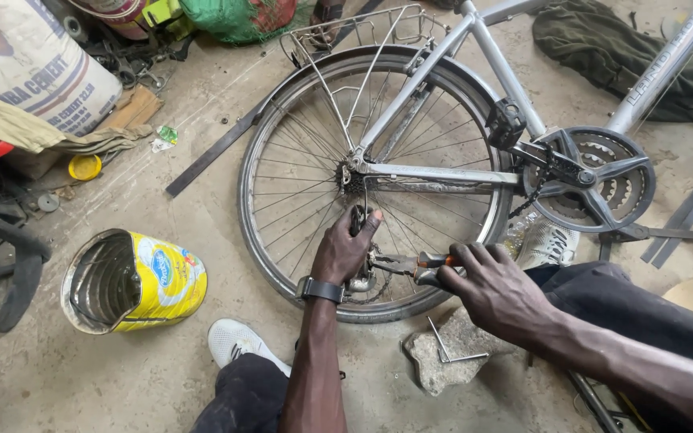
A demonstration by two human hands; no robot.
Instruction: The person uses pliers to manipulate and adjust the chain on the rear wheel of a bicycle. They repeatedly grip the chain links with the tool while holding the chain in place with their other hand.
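left hand grips derailleur at wheel 6 o'clock | right hand closed on pliers | pliers axis runs 3-to-9 o'clock, nose touching derailleur below left hand

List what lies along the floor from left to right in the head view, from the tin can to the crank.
Tin can → white shoe → left hand on the derailleur → pliers → right hand → crank.
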